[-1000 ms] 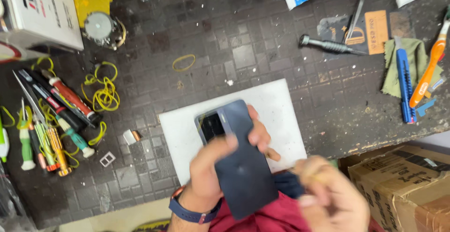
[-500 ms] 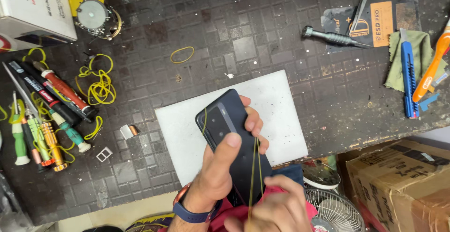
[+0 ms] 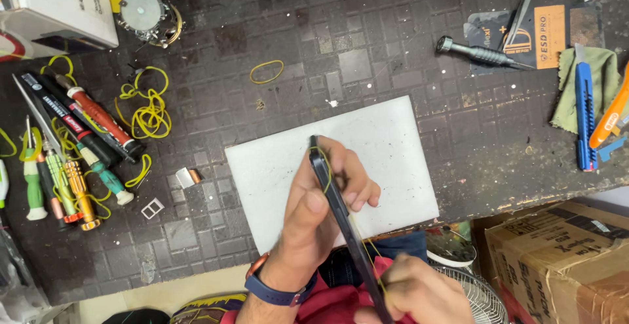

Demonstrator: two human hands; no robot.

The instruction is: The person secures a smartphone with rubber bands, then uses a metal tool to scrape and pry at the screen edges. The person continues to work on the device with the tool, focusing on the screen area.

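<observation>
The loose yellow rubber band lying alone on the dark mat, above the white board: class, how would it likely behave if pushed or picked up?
The rubber band is a thin flat loop, so it would probably sag limply when lifted. It looks very light for its size. Lying flat on the textured mat, it would likely drag or bunch rather than roll when pushed.

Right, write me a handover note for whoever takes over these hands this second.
Left hand: grips a dark phone edge-on above the white mat.
Right hand: pinches a yellow rubber band near the phone's lower end; the band is hooked around the top end.
Done: band caught over the top.
Left: from how it lies, the band is probably not yet seated around the lower end.
Spare bands and screwdrivers lie at the left of the dark bench.
</observation>
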